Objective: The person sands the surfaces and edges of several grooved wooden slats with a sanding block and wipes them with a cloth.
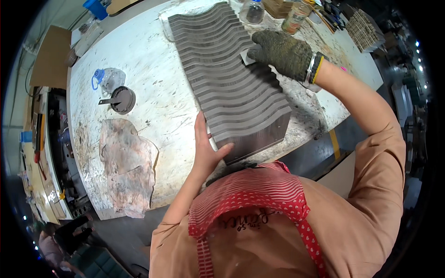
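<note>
A long dark grey block with a ridged, wavy top (236,88) lies lengthwise in front of me on a stained white table (171,120). My bare left hand (207,146) grips its near left corner, the fingers along the left side and the thumb at the front end. My right hand (283,54) wears a dirty dark work glove. Its fingers are closed on a small flat whitish piece (248,56), which rests against the ridges near the block's right edge. Exactly what kind of piece this is cannot be made out.
Left of the block are a clear plastic jug (111,79), a round tin of dark paste (123,100) with a flat blade across it, and a smeared cloth (127,162). At the back right stand a jar (296,17), a clear bottle (253,13) and a woven basket (364,31).
</note>
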The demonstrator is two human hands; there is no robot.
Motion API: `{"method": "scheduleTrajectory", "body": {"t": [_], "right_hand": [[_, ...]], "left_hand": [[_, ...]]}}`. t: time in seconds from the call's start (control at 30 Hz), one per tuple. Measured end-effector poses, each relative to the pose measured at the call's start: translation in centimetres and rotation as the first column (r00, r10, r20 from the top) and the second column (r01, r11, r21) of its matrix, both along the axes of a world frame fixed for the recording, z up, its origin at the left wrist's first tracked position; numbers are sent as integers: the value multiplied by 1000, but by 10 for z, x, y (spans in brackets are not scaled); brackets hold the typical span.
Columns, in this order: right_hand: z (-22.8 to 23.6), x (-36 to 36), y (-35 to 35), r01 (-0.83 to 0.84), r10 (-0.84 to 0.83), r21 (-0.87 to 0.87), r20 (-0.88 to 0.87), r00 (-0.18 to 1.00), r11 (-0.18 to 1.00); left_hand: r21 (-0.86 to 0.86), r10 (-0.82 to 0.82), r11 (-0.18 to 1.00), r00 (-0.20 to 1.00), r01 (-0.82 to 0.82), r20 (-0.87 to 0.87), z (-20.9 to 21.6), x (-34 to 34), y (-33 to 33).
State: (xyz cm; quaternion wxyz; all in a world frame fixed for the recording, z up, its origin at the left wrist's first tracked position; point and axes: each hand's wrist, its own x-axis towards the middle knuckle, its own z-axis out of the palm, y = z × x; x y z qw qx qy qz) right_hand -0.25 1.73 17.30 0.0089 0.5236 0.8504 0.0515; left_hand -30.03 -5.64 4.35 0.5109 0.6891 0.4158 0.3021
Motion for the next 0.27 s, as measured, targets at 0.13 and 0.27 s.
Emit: {"method": "scheduleTrajectory", "body": {"t": [0.13,0.27], "right_hand": [[-1,39,-5,-102,103,92,-3,995,991],[9,39,-16,112,-110,-97,30,993,989]], "left_hand": [[-3,1,1000,1000,-1,30,-4,2,-2],[88,-24,996,998,30,-60,-16,-5,1]]}}
